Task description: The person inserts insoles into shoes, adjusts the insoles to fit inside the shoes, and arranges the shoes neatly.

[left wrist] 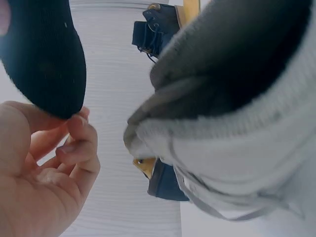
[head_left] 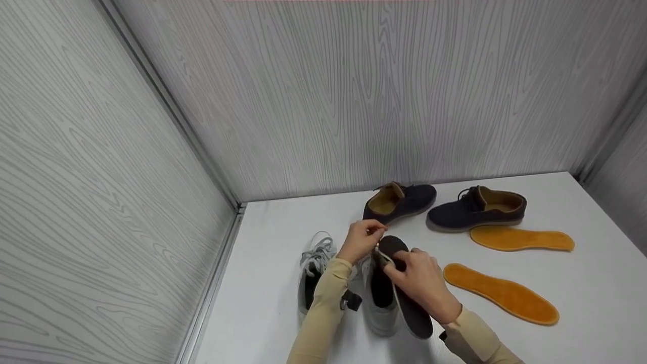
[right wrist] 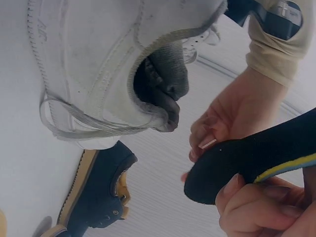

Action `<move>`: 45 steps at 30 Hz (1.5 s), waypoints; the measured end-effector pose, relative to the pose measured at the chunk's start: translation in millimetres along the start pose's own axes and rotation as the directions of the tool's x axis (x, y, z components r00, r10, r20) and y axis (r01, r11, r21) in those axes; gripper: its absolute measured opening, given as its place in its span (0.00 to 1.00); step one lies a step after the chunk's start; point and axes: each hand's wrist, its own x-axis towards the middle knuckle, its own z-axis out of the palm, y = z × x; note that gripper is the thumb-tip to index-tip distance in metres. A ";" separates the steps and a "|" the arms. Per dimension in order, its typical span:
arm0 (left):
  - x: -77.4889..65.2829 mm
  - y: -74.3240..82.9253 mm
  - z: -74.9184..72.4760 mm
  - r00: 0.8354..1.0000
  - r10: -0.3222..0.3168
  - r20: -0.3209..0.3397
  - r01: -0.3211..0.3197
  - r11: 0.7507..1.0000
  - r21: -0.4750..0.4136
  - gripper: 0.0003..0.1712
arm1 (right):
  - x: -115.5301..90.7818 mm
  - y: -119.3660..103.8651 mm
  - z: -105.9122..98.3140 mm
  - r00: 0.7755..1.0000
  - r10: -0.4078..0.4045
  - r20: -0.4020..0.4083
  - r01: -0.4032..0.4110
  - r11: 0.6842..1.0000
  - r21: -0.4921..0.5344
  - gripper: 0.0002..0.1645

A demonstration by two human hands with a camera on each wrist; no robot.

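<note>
A dark insole (head_left: 414, 316) with yellow and blue layers along its edge is held above the right-hand light grey sneaker (head_left: 382, 321). My right hand (head_left: 419, 278) grips the insole around its middle, thumb on one side and fingers on the other. At the insole's far tip, my left hand (head_left: 360, 240) has its fingers curled, and in the left wrist view they pinch the tip (left wrist: 69, 106). The sneaker's dark opening (right wrist: 143, 81) lies beside the insole, its laces (right wrist: 98, 128) hanging loose. The second light grey sneaker (head_left: 305, 283) stands to the left, partly behind my left forearm.
Two navy lace-up shoes (head_left: 419, 197) (head_left: 455, 215) with tan linings sit toward the back wall. Two orange insoles (head_left: 520, 238) (head_left: 505, 293) lie flat on the white table (head_left: 258, 263) at the right. Wood-grain panels (head_left: 354, 101) enclose the table behind and at the sides.
</note>
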 end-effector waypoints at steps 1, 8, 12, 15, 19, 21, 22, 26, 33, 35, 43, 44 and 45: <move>-1.3 -0.8 -1.7 1.000 0.003 0.000 -0.003 1.000 0.020 0.06 | -0.6 -0.6 -1.5 1.000 -0.001 0.006 0.001 1.000 -0.004 0.06; -9.2 -0.8 -14.7 0.991 0.027 0.128 -0.050 0.984 0.174 0.05 | -5.9 -8.6 -13.6 0.998 -0.031 0.051 0.033 0.999 -0.028 0.19; -13.3 -0.6 -17.2 0.977 -0.016 0.214 -0.038 0.969 0.243 0.04 | -10.8 -14.2 -18.0 0.993 -0.045 0.108 0.046 0.999 -0.014 0.22; -16.2 -2.3 -13.8 0.968 -0.042 0.247 -0.029 0.960 0.278 0.04 | -16.5 -17.1 -18.3 0.988 -0.061 0.142 0.063 0.998 -0.008 0.23; -20.6 -6.7 -6.7 0.971 -0.038 0.238 -0.041 0.947 0.319 0.04 | -24.5 -20.2 -14.8 0.971 -0.066 0.228 0.068 0.998 -0.002 0.25; -22.0 -8.1 -4.5 0.973 -0.032 0.227 -0.046 0.942 0.332 0.06 | -28.3 -21.2 -11.7 0.962 -0.074 0.264 0.074 0.997 0.012 0.26; -22.6 -8.6 -3.8 0.974 -0.030 0.224 -0.047 0.942 0.331 0.08 | -29.9 -21.5 -10.0 0.956 -0.075 0.282 0.073 0.997 0.020 0.26; -22.7 -9.5 -2.2 0.975 -0.014 0.221 -0.059 0.947 0.316 0.16 | -34.6 -21.0 -1.3 0.951 -0.102 0.293 0.095 0.995 0.036 0.27; -23.5 -10.5 0.2 0.976 0.002 0.220 -0.076 0.941 0.330 0.17 | -33.3 -17.5 13.6 0.951 -0.068 0.301 0.066 0.998 0.020 0.26; -24.1 -10.9 0.3 0.975 -0.003 0.222 -0.073 0.940 0.333 0.16 | -31.5 -16.4 17.2 0.953 -0.060 0.297 0.056 0.998 0.022 0.26; -25.2 -12.9 -0.5 0.974 -0.025 0.225 -0.051 0.944 0.327 0.15 | -25.1 -16.7 30.6 0.960 -0.056 0.274 0.055 0.998 0.011 0.25; -25.3 -13.2 -1.0 0.974 -0.025 0.227 -0.051 0.945 0.323 0.15 | -24.2 -17.2 32.2 0.961 -0.054 0.273 0.053 0.999 0.011 0.25; -25.3 -13.5 -1.5 0.973 -0.026 0.228 -0.048 0.947 0.317 0.15 | -23.5 -18.0 33.5 0.961 -0.053 0.272 0.052 0.999 0.013 0.25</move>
